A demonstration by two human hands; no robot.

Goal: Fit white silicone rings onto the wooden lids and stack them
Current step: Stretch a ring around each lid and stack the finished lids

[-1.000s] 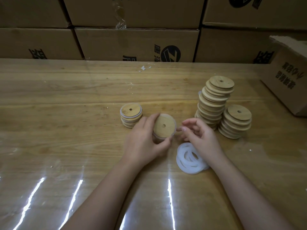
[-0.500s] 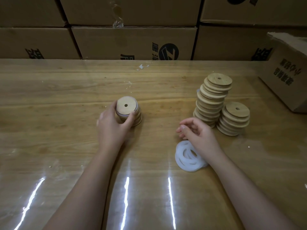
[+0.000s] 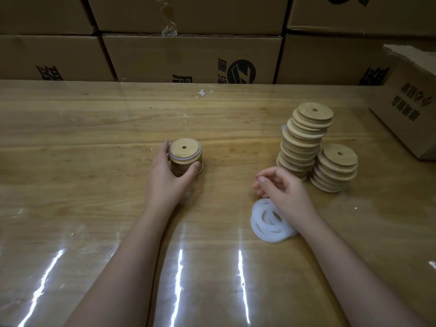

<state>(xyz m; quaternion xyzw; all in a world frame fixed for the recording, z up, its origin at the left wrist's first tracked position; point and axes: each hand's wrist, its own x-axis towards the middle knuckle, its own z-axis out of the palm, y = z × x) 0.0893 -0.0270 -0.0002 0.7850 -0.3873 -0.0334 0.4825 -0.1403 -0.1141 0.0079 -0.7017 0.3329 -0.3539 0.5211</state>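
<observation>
A short stack of wooden lids with white rings (image 3: 186, 158) stands at the table's middle. My left hand (image 3: 168, 178) grips that stack from the near left side, fingers and thumb curled round it. The top lid shows a small centre hole and a white ring under its rim. My right hand (image 3: 280, 187) hovers empty with loosely curled fingers, just beyond a pile of white silicone rings (image 3: 269, 221). A tall leaning stack of bare wooden lids (image 3: 304, 140) and a shorter stack (image 3: 335, 171) stand to the right of that hand.
Cardboard boxes (image 3: 188, 55) line the far edge of the wooden table (image 3: 94, 128). Another open box (image 3: 410, 107) sits on the table at the right. A glossy clear sheet covers the tabletop and reflects light in the near part.
My left hand carried the ringed lid leftward and set it on the short stack, which it now grips. My right hand stayed by the rings.
</observation>
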